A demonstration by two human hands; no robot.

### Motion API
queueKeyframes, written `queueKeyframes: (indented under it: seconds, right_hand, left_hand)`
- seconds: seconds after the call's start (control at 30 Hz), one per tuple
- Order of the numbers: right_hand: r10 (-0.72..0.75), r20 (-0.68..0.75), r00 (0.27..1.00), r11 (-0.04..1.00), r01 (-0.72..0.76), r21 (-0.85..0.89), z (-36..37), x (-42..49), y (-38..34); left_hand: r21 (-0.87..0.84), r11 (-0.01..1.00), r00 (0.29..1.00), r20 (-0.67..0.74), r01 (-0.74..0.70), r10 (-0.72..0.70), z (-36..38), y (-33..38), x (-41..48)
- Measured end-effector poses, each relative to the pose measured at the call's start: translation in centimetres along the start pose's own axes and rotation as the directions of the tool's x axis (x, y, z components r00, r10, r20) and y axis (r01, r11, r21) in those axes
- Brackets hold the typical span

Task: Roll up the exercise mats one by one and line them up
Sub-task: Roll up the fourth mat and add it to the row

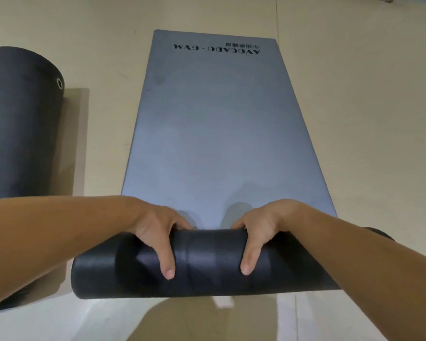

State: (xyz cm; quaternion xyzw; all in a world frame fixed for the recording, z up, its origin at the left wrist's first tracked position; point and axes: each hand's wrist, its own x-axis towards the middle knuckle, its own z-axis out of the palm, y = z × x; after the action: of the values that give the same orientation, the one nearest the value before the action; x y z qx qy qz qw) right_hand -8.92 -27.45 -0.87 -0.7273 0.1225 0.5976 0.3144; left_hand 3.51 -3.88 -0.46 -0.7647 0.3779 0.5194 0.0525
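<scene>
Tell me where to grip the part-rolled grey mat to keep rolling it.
Grip the rolled part on top, from the near side, a hand either side of its middle, as the left hand and right hand do: fingers over the far side, thumbs on the near face. It is a wide cylinder lying crosswise, so spaced hands should keep it straight.

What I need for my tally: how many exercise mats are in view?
2. A grey-blue exercise mat, partly rolled, lies central, gripped by left hand and right hand; a black rolled exercise mat lies at left. Others may be off-frame.
</scene>
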Motion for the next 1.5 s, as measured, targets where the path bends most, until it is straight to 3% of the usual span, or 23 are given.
queueKeyframes:
  seconds: [0.07, 0.17, 0.23, 0.27, 0.3, 0.37, 0.4, 0.57, 0.63, 0.7, 0.77, 0.87, 1.0, 1.1, 1.23, 1.3, 1.37, 1.43, 1.5]
  right_hand:
    - [-0.001, -0.130, 0.992, 1.000, -0.001, -0.014, -1.6, 0.6, 0.1]
    - [0.014, -0.370, 0.929, 0.997, -0.043, -0.070, -4.2, 0.8, 0.0]
    - [0.005, -0.443, 0.897, 0.992, -0.061, -0.113, -5.6, 1.0, -0.3]
    - [0.003, -0.462, 0.887, 0.985, -0.082, -0.151, -5.9, 1.1, -0.6]
    - [0.004, -0.480, 0.877, 0.975, -0.110, -0.192, -6.1, 1.3, -0.9]
    - [-0.002, -0.533, 0.846, 0.955, -0.156, -0.251, -6.0, 1.4, -1.5]
    - [-0.008, -0.568, 0.823, 0.949, -0.173, -0.264, -5.9, 1.4, -1.6]
    - [-0.021, -0.724, 0.689, 0.905, -0.295, -0.307, -4.0, -1.2, -3.2]
    - [-0.025, -0.724, 0.689, 0.907, -0.289, -0.306, -2.2, -2.8, -3.6]
    - [0.033, -0.665, 0.746, 0.920, -0.283, -0.272, -0.4, -3.9, -3.5]
    - [0.110, -0.626, 0.772, 0.874, -0.375, -0.309, 0.9, -3.6, -3.3]
    - [0.064, -0.707, 0.704, 0.798, -0.462, -0.387, 1.4, -1.7, -2.4]
    - [-0.072, -0.723, 0.687, 0.808, -0.385, -0.446, 0.5, -2.3, -1.3]
    - [-0.067, -0.591, 0.804, 0.831, -0.282, -0.479, 0.1, -3.7, -1.0]
    - [0.025, -0.359, 0.933, 0.930, -0.154, -0.334, -1.3, -4.2, -1.0]
    - [0.032, -0.310, 0.950, 0.945, -0.130, -0.300, -2.4, -3.9, -1.1]
    - [0.045, -0.306, 0.951, 0.959, -0.127, -0.254, -3.6, -3.6, -1.1]
    - [0.059, -0.349, 0.935, 0.971, -0.135, -0.197, -4.8, -3.2, -0.8]
    - [0.068, -0.436, 0.897, 0.967, -0.166, -0.191, -5.9, -2.9, -0.8]
  left_hand:
    - [-0.022, 1.000, 1.000, 0.011, 0.021, -0.021, -2.1, -0.8, -0.1]
    - [0.113, 0.991, 0.942, -0.334, 0.070, -0.028, -3.8, -1.4, -1.1]
    - [0.317, 0.948, 0.845, -0.511, 0.013, 0.159, -1.3, -0.7, -2.3]
    - [0.413, 0.910, 0.815, -0.516, -0.035, 0.265, 0.2, -0.2, -2.7]
    - [0.476, 0.877, 0.835, -0.454, -0.068, 0.311, 1.7, 0.4, -3.0]
    - [0.586, 0.810, 0.945, -0.247, -0.029, 0.213, 4.5, 1.8, -2.8]
    - [0.643, 0.766, 0.968, -0.209, 0.027, 0.141, 5.7, 2.3, -2.4]
    - [0.665, 0.741, 0.916, -0.346, 0.088, 0.202, 5.4, 0.8, 0.3]
    - [0.606, 0.795, 0.910, -0.347, 0.035, 0.225, 3.3, 0.4, 0.7]
    - [0.543, 0.839, 0.918, -0.324, -0.018, 0.230, 0.7, 0.2, 0.9]
    - [0.476, 0.878, 0.933, -0.291, -0.049, 0.210, -2.0, 0.1, 0.9]
    - [0.379, 0.921, 0.961, -0.209, -0.091, 0.181, -4.6, 0.2, 0.9]
    - [0.317, 0.941, 0.972, -0.157, -0.117, 0.173, -5.1, 0.9, 1.0]
    - [0.128, 0.979, 0.987, -0.025, -0.156, 0.160, -4.5, 1.1, 0.7]
    - [-0.038, 0.992, 0.988, 0.099, -0.118, 0.122, -3.5, 0.3, -0.1]
    - [-0.023, 0.996, 0.996, 0.025, -0.090, 0.090, -3.9, -0.5, -0.7]
    - [0.117, 0.993, 0.987, -0.152, -0.027, 0.045, -4.5, -1.2, -2.0]
    - [0.297, 0.954, 0.926, -0.367, 0.028, 0.087, -4.1, -1.0, -3.7]
    - [0.408, 0.913, 0.859, -0.475, 0.022, 0.192, -2.2, 0.1, -4.8]
